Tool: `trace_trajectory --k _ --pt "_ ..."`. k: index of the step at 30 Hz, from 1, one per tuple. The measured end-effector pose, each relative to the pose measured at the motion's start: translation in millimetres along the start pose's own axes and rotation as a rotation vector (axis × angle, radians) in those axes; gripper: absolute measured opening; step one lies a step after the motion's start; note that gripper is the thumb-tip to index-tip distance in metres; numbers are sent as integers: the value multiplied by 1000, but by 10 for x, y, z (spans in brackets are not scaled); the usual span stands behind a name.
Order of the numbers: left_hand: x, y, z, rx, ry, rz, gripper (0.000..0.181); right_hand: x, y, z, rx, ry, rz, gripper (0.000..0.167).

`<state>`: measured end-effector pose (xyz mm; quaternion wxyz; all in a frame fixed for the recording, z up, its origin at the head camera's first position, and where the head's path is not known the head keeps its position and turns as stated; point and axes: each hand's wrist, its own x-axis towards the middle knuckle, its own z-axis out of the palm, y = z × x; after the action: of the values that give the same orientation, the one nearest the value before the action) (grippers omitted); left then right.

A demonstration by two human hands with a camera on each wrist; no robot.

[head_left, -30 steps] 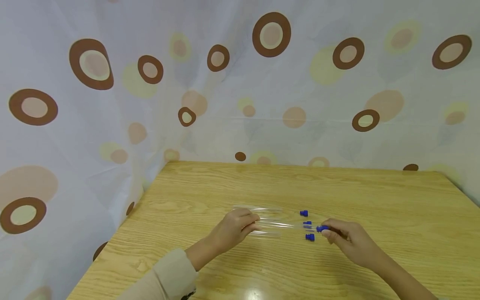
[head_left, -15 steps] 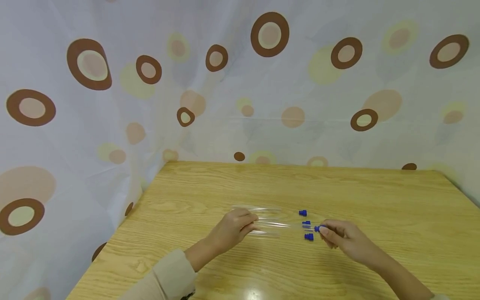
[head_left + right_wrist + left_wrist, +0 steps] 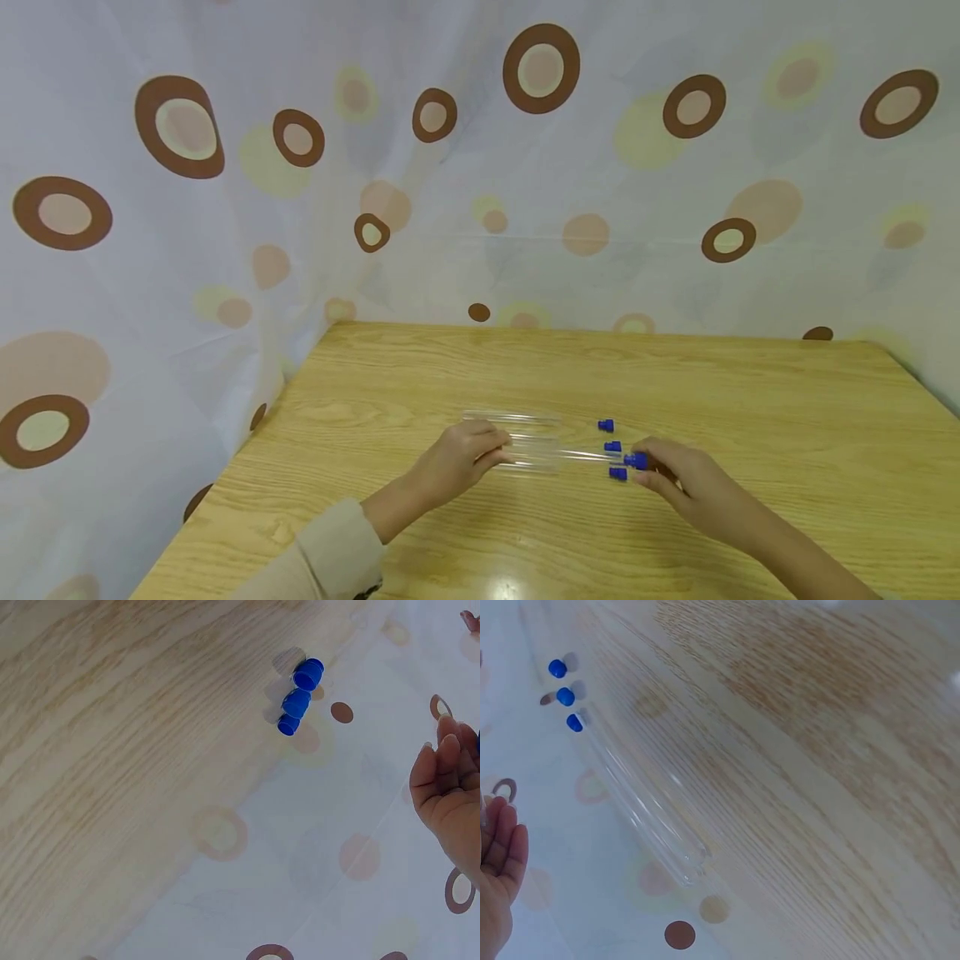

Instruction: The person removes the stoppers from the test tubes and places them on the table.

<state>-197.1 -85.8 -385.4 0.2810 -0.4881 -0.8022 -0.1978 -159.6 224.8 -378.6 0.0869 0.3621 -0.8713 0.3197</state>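
Observation:
In the head view my left hand (image 3: pixel 463 458) pinches a clear tube (image 3: pixel 588 456) between thumb and fingers. The tube points right, level above the table. At its right end is a blue cap (image 3: pixel 636 461), which my right hand (image 3: pixel 690 479) pinches by its outer end. Cap and tube end meet or nearly meet; how far the cap is seated I cannot tell. Other clear tubes (image 3: pixel 513 417) lie under and beside my left hand, partly hidden by it. Three loose blue caps, such as the farthest cap (image 3: pixel 606 425), lie in a column left of my right hand.
The wooden table (image 3: pixel 420 367) carries everything. A patterned sheet (image 3: pixel 637 275) hangs behind it and along its left side. In the left wrist view the lying tubes (image 3: pixel 637 802) run side by side, caps (image 3: pixel 565 696) beyond them.
My right hand has moved slightly left with the cap, toward the tube. Its thumb has shifted on the cap, showing more blue. The left hand has moved a little left.

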Motion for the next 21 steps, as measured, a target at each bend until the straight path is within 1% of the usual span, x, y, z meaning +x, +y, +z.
trace_trajectory --k 3,5,7,11,13,15,17,19,21 --pt "-3 -6 -2 3 -4 2 14 13 -21 40 -82 81 -64 6" --pt "-4 -10 0 3 -4 2 14 20 -24 64 -116 130 -109 6" --pt "-8 -14 6 0 -4 0 14 27 -23 81 -128 167 -137 5" --pt "-4 -12 4 17 -5 1 15 31 -1 92 -114 214 -160 8" --pt "-1 -9 -1 28 -6 0 14 29 5 85 -88 210 -160 11" --pt "2 -8 -4 37 -4 1 14 26 6 70 -51 182 -151 14" --pt "-1 -8 -4 40 2 8 14 21 1 52 -9 141 -127 16" --pt "-2 -10 -2 42 11 17 15 17 -13 32 27 106 -84 17" --pt "-2 -12 1 42 20 24 15 13 -24 23 40 98 -53 18"
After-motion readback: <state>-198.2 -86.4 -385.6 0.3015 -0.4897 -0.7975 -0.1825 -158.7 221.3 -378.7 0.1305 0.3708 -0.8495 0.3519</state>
